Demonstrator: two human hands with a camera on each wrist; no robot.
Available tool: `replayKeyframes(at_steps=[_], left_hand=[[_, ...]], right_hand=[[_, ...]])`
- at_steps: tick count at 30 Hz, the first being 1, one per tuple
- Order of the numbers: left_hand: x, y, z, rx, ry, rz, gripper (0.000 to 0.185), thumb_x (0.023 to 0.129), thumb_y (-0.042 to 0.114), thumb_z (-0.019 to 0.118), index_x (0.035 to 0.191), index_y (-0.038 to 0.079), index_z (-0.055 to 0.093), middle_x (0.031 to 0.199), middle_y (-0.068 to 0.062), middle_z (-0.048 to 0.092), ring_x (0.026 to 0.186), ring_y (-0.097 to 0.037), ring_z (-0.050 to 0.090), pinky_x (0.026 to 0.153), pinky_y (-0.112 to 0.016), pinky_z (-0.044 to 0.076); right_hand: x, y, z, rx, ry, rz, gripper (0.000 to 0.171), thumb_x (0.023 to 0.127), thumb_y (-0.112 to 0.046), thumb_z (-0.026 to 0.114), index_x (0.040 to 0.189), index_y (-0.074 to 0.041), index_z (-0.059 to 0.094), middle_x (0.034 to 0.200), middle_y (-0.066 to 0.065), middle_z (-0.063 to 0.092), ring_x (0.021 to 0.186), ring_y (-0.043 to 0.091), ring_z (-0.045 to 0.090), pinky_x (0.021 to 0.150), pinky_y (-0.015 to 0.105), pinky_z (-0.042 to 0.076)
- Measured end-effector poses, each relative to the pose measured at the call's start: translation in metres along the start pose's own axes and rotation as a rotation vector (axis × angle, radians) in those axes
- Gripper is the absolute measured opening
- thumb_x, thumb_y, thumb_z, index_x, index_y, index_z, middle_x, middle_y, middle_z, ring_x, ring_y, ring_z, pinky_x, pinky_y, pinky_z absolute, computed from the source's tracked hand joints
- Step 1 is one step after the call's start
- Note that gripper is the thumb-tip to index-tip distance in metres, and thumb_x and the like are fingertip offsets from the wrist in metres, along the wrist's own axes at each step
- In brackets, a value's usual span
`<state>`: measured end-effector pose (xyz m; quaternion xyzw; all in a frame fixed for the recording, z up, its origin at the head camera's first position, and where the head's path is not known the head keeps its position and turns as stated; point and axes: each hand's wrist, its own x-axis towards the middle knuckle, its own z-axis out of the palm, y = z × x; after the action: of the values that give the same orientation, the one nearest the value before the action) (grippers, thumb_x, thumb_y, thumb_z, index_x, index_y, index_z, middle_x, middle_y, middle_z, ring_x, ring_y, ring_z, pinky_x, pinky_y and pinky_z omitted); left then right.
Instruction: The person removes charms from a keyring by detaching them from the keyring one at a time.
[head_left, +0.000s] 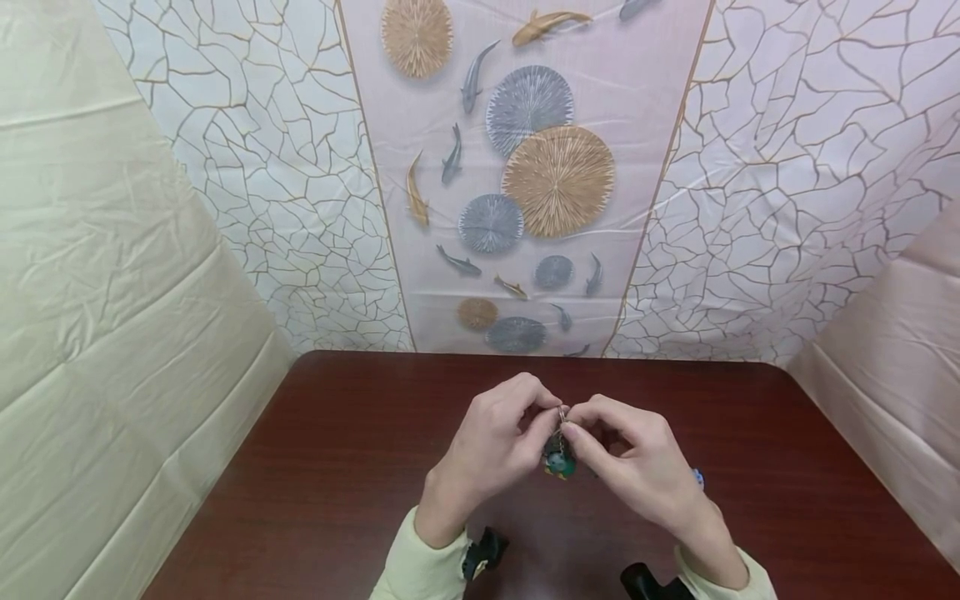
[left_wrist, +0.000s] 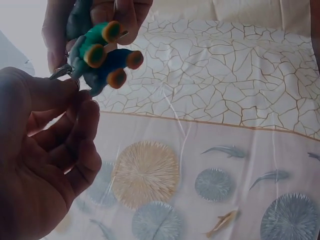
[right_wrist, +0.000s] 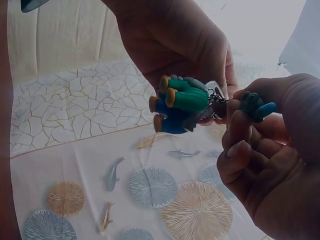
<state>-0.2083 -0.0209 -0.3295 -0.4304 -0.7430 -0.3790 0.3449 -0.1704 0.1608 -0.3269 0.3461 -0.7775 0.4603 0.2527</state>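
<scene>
Near the middle of the table, both hands are raised with their fingertips close together. My left hand [head_left: 487, 442] pinches a metal key ring [head_left: 562, 414] between thumb and fingers. From the ring and chain hang small keychain figurines [head_left: 558, 462]; the right wrist view shows green legs [right_wrist: 190, 97], blue legs [right_wrist: 172, 117] and orange feet. My right hand [head_left: 637, 458] pinches at the same ring and chain. A small dark teal figurine with a blue part [right_wrist: 255, 106] sits by its fingers. The exact grip on the ring is partly hidden by the fingertips.
The dark red-brown table [head_left: 337, 467] lies below the hands. A small blue object [head_left: 698, 477] shows behind the right wrist, mostly hidden. Patterned cloth [head_left: 555, 183] hangs behind the table, with pale fabric [head_left: 135, 333] at the left. Black wrist gear [head_left: 486, 552] sits at the left cuff.
</scene>
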Motion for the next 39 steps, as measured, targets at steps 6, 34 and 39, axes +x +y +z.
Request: replayKeyframes(at_steps=[6, 34, 39], left_hand=[[-0.0008, 0.0010, -0.0016, -0.015, -0.035, -0.073, 0.012, 0.085, 0.002, 0.066, 0.085, 0.013, 0.062, 0.079, 0.006, 0.064, 0.065, 0.000, 0.051, 0.061, -0.006, 0.041], [-0.0011, -0.0047, -0.0040, 0.013, 0.100, -0.066, 0.014, 0.086, -0.002, 0.068, 0.086, 0.011, 0.062, 0.085, 0.002, 0.065, 0.071, -0.004, 0.055, 0.063, -0.008, 0.043], [0.0010, -0.0059, -0.0040, -0.044, 0.111, -0.067, 0.013, 0.086, -0.001, 0.069, 0.089, 0.010, 0.062, 0.083, 0.001, 0.063, 0.071, -0.004, 0.057, 0.063, -0.009, 0.048]], right_hand=[[-0.0003, 0.0000, 0.0005, -0.016, -0.010, 0.023, 0.024, 0.085, 0.005, 0.070, 0.089, -0.019, 0.065, 0.075, -0.010, 0.059, 0.058, -0.004, 0.048, 0.046, 0.014, 0.040], [0.0021, 0.0002, 0.0031, -0.061, 0.010, -0.120, 0.031, 0.079, 0.008, 0.073, 0.090, -0.020, 0.067, 0.076, -0.012, 0.058, 0.059, -0.003, 0.045, 0.050, 0.010, 0.036], [0.0016, 0.0015, -0.0035, -0.072, -0.004, -0.084, 0.030, 0.080, 0.007, 0.073, 0.090, -0.021, 0.067, 0.075, -0.012, 0.057, 0.058, -0.003, 0.046, 0.050, 0.011, 0.038]])
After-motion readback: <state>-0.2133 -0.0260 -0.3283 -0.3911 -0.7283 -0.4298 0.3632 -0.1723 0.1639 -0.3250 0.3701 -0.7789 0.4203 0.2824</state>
